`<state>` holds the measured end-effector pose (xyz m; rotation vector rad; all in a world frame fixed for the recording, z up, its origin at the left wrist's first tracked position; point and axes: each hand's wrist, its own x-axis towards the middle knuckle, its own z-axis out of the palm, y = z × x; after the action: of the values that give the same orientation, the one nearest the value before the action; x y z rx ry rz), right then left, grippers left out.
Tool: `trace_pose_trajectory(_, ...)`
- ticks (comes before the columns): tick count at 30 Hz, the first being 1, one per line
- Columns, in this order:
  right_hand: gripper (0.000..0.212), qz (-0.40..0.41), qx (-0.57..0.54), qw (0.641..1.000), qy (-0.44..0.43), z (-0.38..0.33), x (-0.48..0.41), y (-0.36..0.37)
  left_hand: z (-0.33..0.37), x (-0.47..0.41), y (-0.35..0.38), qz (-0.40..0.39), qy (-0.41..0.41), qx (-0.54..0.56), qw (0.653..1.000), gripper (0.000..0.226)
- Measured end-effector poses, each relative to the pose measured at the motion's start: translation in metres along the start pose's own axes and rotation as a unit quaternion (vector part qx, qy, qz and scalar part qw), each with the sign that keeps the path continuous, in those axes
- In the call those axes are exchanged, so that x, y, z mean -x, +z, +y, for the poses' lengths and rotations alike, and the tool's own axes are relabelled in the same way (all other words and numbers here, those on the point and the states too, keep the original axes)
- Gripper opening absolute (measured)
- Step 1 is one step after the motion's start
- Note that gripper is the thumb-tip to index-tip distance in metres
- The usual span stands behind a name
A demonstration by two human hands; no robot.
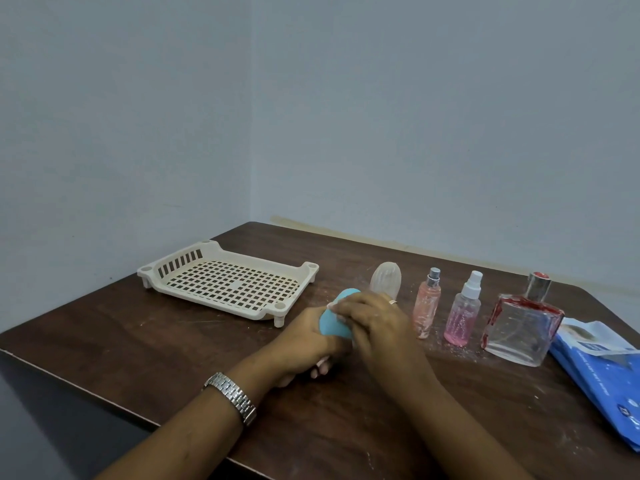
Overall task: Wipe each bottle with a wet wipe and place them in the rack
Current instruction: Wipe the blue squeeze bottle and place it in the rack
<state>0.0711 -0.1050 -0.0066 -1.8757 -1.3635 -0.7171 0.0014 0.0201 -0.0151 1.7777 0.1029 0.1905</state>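
We make out only part of the blue bottle (pixel 332 323): a pale blue rounded face between the two hands, with its base and far side covered. It is held just above the bench (pixel 173 358), near the front right corner of the rack (pixel 180 261) and outside it. The left hand (pixel 304 341) wraps it from below, so that grip is closed round the bottle. The right hand (pixel 374 323) lies over it with fingers curled onto its upper face. Small pale spots show at those fingertips; we cannot tell whether they are nails or a wipe, and no wipe is plainly visible. A ring (pixel 392 301) sits on the right hand and a metal watch (pixel 232 396) on the left wrist.

Behind the right hand stands a frosted oval bottle (pixel 386 277), its lower part hidden by the knuckles. To its right, in a loose row, stand a pink bottle with a silver nozzle (pixel 426 306), a pink bottle with a white nozzle (pixel 463 313) and a square glass bottle (pixel 521 327) with red edges. The blue wipe pack (pixel 599 368) runs off the right edge of the picture.

The rack's grid floor holds nothing. The bench's back edges meet the wall. Bare wood lies between rack and hands and along the near left edge.
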Motion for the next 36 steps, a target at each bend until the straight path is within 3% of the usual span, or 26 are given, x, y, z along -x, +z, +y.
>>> trace_pose_trajectory(4,0.02,0.073,-0.039,0.992,0.093,0.015,-0.006,-0.005,0.002,0.001,-0.001,-0.025,-0.004,0.008,1.0,0.028)
trace_pose_trajectory(7,0.018,0.084,-0.062,0.986,0.131,0.016,-0.005,-0.004,0.003,0.002,-0.002,-0.041,0.0,0.047,0.998,0.041)
trace_pose_trajectory(11,0.017,0.037,-0.067,0.994,0.076,0.007,0.003,0.001,0.004,-0.001,-0.001,-0.004,-0.039,0.132,0.991,0.084)
trace_pose_trajectory(14,0.02,0.004,-0.054,0.998,0.03,0.006,0.006,0.001,0.001,-0.004,-0.001,0.0,-0.063,0.143,0.988,0.097)
trace_pose_trajectory(21,0.018,0.071,-0.065,0.989,0.109,0.024,-0.001,-0.002,-0.001,-0.005,-0.001,0.001,-0.052,0.143,0.988,0.091)
trace_pose_trajectory(28,0.021,-0.008,-0.059,0.998,0.018,0.003,0.007,0.004,-0.002,-0.006,0.0,0.048,-0.07,0.158,0.984,0.079)
trace_pose_trajectory(33,0.019,0.084,-0.118,0.98,0.139,0.026,-0.002,-0.001,0.0,-0.005,-0.001,0.011,-0.054,0.139,0.989,0.085)
trace_pose_trajectory(36,0.019,0.092,-0.11,0.98,0.136,0.016,0.0,0.001,-0.001,-0.003,-0.001,0.012,-0.035,0.143,0.989,0.073)
